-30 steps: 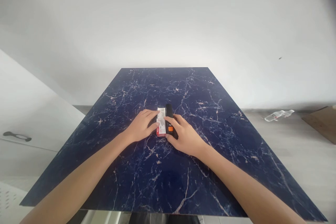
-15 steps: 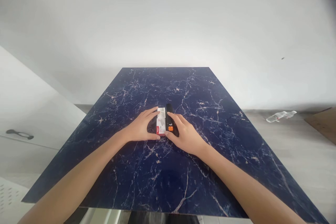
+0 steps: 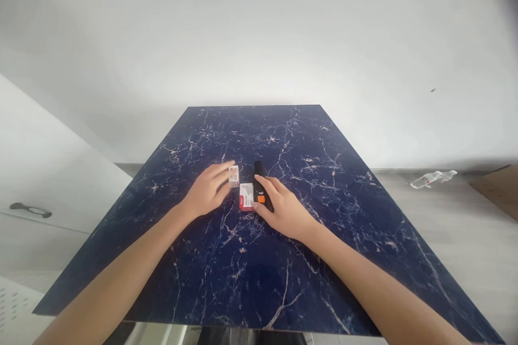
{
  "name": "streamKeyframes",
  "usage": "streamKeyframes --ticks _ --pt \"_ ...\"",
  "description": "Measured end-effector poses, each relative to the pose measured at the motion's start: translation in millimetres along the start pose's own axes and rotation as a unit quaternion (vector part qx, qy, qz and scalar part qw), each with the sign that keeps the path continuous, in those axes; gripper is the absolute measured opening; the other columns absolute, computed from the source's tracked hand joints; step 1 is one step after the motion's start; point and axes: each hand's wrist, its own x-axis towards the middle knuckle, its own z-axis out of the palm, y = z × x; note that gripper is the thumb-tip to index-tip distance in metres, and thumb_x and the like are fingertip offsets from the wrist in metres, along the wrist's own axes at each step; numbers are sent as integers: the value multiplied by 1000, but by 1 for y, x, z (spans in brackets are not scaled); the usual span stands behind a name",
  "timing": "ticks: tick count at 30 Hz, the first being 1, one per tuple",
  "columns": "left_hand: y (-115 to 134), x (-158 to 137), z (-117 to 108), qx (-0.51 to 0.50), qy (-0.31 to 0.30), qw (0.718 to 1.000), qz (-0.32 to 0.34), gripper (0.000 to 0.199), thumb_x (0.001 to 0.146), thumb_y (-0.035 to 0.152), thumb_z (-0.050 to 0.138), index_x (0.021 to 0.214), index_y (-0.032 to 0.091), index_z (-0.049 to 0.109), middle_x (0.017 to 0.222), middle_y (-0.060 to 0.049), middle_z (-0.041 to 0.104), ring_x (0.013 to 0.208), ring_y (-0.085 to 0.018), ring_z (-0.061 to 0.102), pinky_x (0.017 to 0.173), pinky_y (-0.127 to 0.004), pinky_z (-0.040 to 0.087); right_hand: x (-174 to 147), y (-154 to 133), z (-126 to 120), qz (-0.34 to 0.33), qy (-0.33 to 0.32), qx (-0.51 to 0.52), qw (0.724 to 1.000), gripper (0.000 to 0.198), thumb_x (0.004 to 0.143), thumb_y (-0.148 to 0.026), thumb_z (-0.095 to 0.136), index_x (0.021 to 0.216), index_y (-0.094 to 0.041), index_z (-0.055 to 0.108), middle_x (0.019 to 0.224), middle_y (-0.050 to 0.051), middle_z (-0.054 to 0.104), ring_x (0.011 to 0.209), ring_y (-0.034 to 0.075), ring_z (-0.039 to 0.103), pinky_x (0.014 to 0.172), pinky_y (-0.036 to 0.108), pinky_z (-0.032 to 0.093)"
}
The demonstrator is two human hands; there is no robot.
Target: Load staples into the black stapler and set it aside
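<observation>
My left hand (image 3: 209, 190) pinches a small white box (image 3: 233, 177) between fingers and thumb, a little left of the middle of the table. Just to its right a small red-and-white box (image 3: 246, 196) with print on top lies on the surface. Against that box's right side sits a long black object (image 3: 259, 168) with an orange patch; its exact kind is unclear. My right hand (image 3: 285, 207) closes around the black object from the right, its thumb tip by the near corner of the red-and-white box. The palm side hides part of it.
The dark blue marbled table (image 3: 259, 280) stands against a pale wall. On the floor to the right lie clear plastic bottles (image 3: 431, 179) beside a brown cardboard box (image 3: 497, 188). A white cabinet door with a dark handle (image 3: 31, 209) is at the left.
My left hand has moved left with the small white box, parting it from the red-and-white box. My right hand stays nearly in place at the black object.
</observation>
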Motion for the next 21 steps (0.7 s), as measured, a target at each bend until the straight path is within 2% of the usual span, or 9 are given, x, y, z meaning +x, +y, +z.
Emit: streamKeyframes --ticks 2,5,10,14,18,21 --pt "1 0 1 9 -29 1000 9 35 100 33 49 129 26 67 142 -7 62 127 -30 61 109 -52 47 0 0 0 -2 0 0 1000 63 98 -33 56 156 -30 30 143 13 51 125 31 57 101 51 53" --pt "-2 -1 0 4 -25 999 -34 31 100 34 50 121 25 71 135 -5 68 120 -28 66 106 -50 51 0 0 0 4 -7 -1 1000 63 98 -34 56 156 -30 30 144 13 51 126 31 57 101 51 53" --pt "-5 -1 -4 -48 -30 994 -92 46 96 44 59 138 26 59 129 -7 70 105 -27 73 90 -43 61 0 0 -1 12 -19 -5 1000 63 100 -36 54 157 -30 28 146 13 49 123 31 59 98 51 55" --pt "-3 1 -1 -95 -28 994 -48 29 99 41 54 120 26 69 135 -8 65 111 -25 70 96 -42 60 0 0 0 4 -14 -16 1000 65 99 -34 55 157 -31 26 146 13 49 128 32 56 101 53 54" --pt "1 1 3 -87 -15 996 -23 36 101 31 51 135 28 61 133 -8 64 109 -23 70 95 -43 60 0 0 1 2 -9 -14 1000 66 98 -33 56 158 -32 25 145 13 50 129 33 55 102 54 53" --pt "2 -2 4 -27 -25 999 3 35 101 27 50 132 28 65 139 -7 60 115 -25 68 96 -42 60 0 0 1 2 -9 -10 1000 66 99 -34 56 157 -31 26 145 13 49 129 32 55 103 53 52"
